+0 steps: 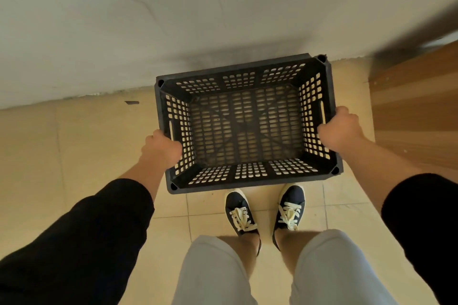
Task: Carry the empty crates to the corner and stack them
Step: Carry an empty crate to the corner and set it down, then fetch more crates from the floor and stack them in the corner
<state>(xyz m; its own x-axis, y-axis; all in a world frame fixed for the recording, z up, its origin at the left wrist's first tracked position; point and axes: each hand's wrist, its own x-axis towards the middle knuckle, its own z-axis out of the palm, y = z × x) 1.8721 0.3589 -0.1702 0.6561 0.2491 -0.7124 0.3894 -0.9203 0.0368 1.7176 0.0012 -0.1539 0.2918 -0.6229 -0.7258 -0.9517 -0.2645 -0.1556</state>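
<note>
Both hands are gripping the empty black crate [247, 126] by its short ends — left hand [162, 150] and right hand [343, 130] curling fingers over the rims — holding it above the tiled floor [74, 146] near the wall [124, 20].

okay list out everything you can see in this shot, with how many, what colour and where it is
Perforated plastic crate: one, black, empty, held above the floor in front of the feet.
Wall: one, pale grey, ahead.
Tiled floor: beige, underneath.
Wood-grain panel: one, brown, at right.
Small dark scrap: one, on the floor by the wall.
Left hand: grips the crate's left rim.
Right hand: grips the right rim.
Shoes: two, navy, white laces.
Sleeves: two, black.
Shorts: light grey.
</note>
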